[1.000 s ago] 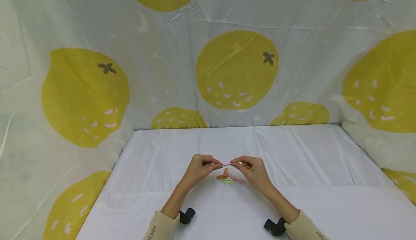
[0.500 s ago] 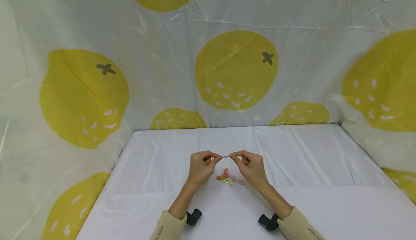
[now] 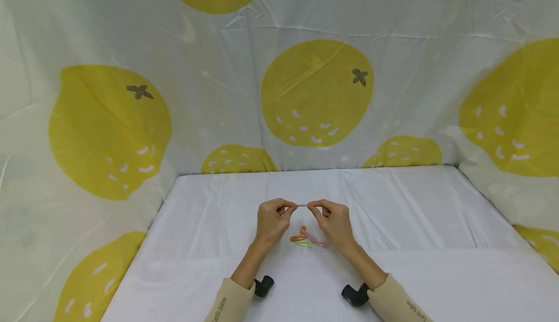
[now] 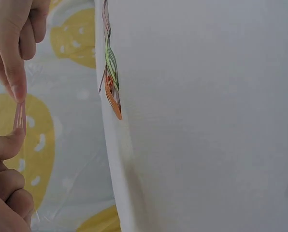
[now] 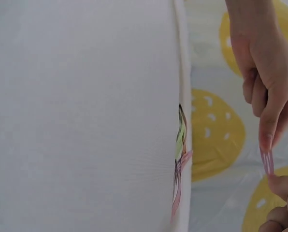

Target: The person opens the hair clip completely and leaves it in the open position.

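Observation:
A pinkish-purple snap hair clip (image 3: 302,205) is stretched level between my two hands, above the table. My left hand (image 3: 271,221) pinches one end between thumb and index finger. The other end is pinched the same way by my right hand (image 3: 336,222). Both wrist views show the slotted middle of the clip (image 4: 20,115) bare between the fingertips. Below the hands lies a small pile of hair clips: orange ones (image 3: 298,238), a green one (image 3: 304,244) and pink ones (image 3: 321,244). They overlap, and no hand touches them.
A white cloth covers the table (image 3: 209,201). Behind it hangs a pale curtain (image 3: 196,108) printed with large yellow lemons, which also runs along both sides. Black wrist devices (image 3: 355,295) stick out near the beige sleeves (image 3: 231,302).
Both hands have risen and moved away from the body with the held clip, higher in the head view. The pile of clips has stayed in place.

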The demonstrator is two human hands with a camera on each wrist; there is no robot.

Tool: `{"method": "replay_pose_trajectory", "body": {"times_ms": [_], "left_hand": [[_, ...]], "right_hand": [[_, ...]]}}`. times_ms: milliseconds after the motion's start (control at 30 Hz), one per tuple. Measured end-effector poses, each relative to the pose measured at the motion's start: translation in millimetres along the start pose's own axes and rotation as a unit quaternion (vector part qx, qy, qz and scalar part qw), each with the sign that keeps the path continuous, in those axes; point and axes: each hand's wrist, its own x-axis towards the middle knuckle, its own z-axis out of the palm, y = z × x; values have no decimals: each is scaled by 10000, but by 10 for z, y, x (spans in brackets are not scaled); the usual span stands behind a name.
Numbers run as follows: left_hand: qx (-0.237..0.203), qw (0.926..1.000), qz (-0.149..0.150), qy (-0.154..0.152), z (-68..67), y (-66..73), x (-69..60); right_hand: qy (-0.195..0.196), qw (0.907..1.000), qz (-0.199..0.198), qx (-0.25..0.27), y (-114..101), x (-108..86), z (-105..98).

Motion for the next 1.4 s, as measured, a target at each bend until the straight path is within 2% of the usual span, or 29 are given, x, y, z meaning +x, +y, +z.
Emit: {"method": "replay_pose_trajectory", "body": {"times_ms": [200, 500, 700, 800, 900, 1100, 1400], "left_hand": [[-292, 9979, -395, -418, 2, -55, 10], [-528, 9918, -934, -697, -14, -111, 46], [-554, 9851, -1279, -1010, -21, -128, 59], [-515, 9816, -1466, -1110, -33, -119, 67], [-360, 9813, -1479, -1177, -32, -121, 97], [21, 9784, -1596, -1316, 37, -193, 225], [-113, 9677, -1993, -1539, 154, -404, 473]], "right_hand": [[-467, 9972, 585, 80, 72, -3, -31], [-1161, 9894, 841, 224, 148, 32, -138], [-1057, 9888, 1024, 260, 181, 38, -157], [-1133, 9866, 1155, 233, 201, 51, -138], [-1238, 9844, 1249, 108, 236, 76, -112], [-1178, 9818, 1483, -130, 337, 192, -55], [-1200, 9769, 1753, -245, 572, 384, 20]]}}
